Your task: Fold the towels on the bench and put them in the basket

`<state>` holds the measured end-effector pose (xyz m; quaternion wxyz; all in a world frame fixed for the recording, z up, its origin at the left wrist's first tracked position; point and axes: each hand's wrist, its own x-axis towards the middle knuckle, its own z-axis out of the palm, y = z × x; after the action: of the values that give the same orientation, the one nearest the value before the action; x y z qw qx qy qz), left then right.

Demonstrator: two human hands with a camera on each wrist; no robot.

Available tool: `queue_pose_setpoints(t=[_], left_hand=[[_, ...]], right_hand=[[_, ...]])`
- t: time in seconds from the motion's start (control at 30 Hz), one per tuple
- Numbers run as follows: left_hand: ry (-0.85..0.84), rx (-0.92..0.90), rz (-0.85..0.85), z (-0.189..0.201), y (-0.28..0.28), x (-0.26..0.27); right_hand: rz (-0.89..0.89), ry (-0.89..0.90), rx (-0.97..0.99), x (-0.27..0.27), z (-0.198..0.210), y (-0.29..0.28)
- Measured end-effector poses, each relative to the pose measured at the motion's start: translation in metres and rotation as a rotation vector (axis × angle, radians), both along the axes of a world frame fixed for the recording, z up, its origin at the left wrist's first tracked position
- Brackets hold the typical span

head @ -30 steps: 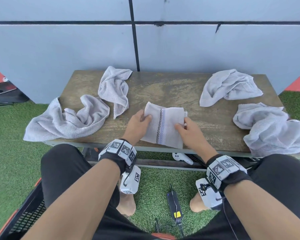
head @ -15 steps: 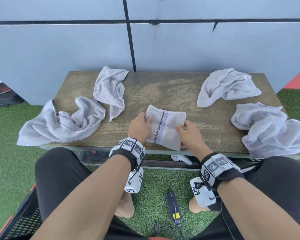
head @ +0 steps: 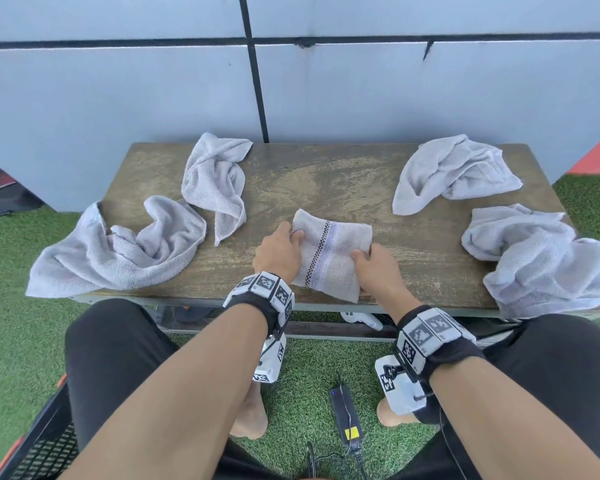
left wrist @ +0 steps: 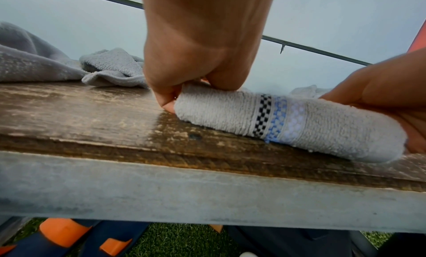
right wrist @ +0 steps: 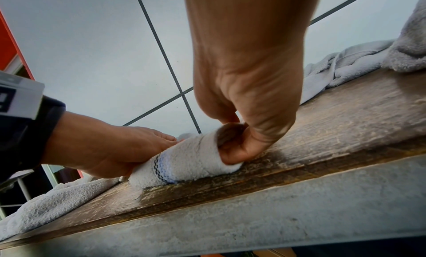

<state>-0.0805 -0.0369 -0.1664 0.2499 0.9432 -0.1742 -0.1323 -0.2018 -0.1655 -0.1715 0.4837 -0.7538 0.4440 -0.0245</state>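
Observation:
A folded grey towel with a black checked stripe and a blue stripe lies near the front edge of the wooden bench. My left hand grips its left edge, fingers curled round the cloth. At the right edge my right hand pinches the fold, thumb tucked under the towel. Several unfolded grey towels lie around: two on the left, two on the right. A black mesh basket with an orange rim shows at the bottom left.
A blue-grey panelled wall stands right behind the bench. Green artificial turf covers the ground. A black power adapter with its cable lies between my bare feet. A white controller sits under the bench.
Both hands have drawn the folded towel a little toward the front edge and closed in on its sides. The other towels have not moved.

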Motion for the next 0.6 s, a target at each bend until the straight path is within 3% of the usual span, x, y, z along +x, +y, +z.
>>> queue_pose_setpoints(t=[0.17,0.4,0.6], left_hand=[[0.123,-0.108,-0.016,0.004,-0.004,0.009],[0.147,-0.392,-0.022,0.004,-0.011,0.013],[0.149,-0.479,0.02,-0.003,-0.01,0.013]], right_hand=[[-0.007,0.015,0.05,-0.001,0.001,-0.001],[0.01,-0.035,0.018,-0.003,0.001,0.0],[-0.022,-0.115,-0.064,-0.008,-0.002,0.005]])
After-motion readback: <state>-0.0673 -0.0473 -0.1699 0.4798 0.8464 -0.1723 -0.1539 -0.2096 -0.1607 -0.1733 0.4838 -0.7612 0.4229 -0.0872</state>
